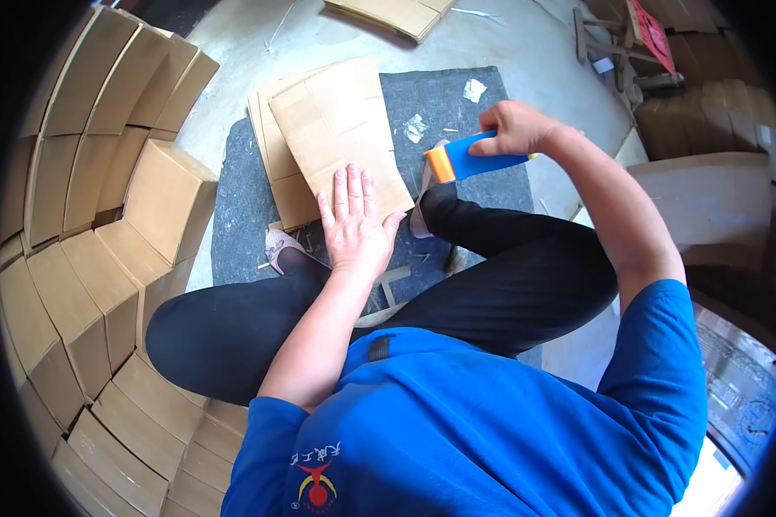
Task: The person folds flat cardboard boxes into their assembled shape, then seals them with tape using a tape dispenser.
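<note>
Flat brown cardboard pieces [332, 112] lie stacked on a dark mat [233, 207] in front of me, the top one turned at an angle to those beneath. My left hand [356, 226] rests palm down on the near end of the top piece, fingers stretched out. To the right, my right hand [516, 129] is closed around a blue tool with an orange end [483, 158], held above the mat and apart from the cardboard. The orange end points left.
Stacked cardboard boxes [159, 202] curve along the left side. More flat cardboard [392, 15] lies on the floor at the top. Large cardboard [707, 200] and a wooden frame [608, 47] stand at the right. Paper scraps [474, 90] lie on the mat beside my feet.
</note>
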`<state>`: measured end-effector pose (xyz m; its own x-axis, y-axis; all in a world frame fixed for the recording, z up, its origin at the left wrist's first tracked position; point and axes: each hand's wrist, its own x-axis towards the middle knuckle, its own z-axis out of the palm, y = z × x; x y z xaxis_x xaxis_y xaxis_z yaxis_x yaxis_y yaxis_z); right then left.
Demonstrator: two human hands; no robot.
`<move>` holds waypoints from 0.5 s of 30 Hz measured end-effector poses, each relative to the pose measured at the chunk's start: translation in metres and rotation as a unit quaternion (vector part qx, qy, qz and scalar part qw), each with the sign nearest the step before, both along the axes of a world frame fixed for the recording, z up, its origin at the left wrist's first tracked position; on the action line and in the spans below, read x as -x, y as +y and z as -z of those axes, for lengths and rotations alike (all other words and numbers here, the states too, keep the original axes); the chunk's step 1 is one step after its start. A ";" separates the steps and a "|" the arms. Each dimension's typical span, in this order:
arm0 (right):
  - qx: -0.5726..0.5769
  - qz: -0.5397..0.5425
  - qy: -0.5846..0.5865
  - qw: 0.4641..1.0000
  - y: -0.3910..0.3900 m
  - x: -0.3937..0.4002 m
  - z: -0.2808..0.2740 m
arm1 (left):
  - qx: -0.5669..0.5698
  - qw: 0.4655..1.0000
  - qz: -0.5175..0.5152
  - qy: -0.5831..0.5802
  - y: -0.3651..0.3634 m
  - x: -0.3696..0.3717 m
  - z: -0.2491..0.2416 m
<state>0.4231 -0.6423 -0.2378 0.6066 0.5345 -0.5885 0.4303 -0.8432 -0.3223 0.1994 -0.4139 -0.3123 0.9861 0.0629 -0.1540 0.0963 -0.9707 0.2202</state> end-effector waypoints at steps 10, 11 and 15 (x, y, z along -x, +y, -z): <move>0.034 -0.071 -0.221 0.972 0.072 0.102 0.019 | 0.004 1.000 0.007 -0.019 -0.002 0.000 -0.002; 0.055 -0.093 -0.220 0.970 0.074 0.112 0.036 | 0.003 1.000 0.009 -0.013 -0.002 0.001 -0.002; 0.073 -0.169 -0.215 0.959 0.075 0.136 0.076 | -0.021 1.000 0.009 -0.019 -0.001 0.004 0.002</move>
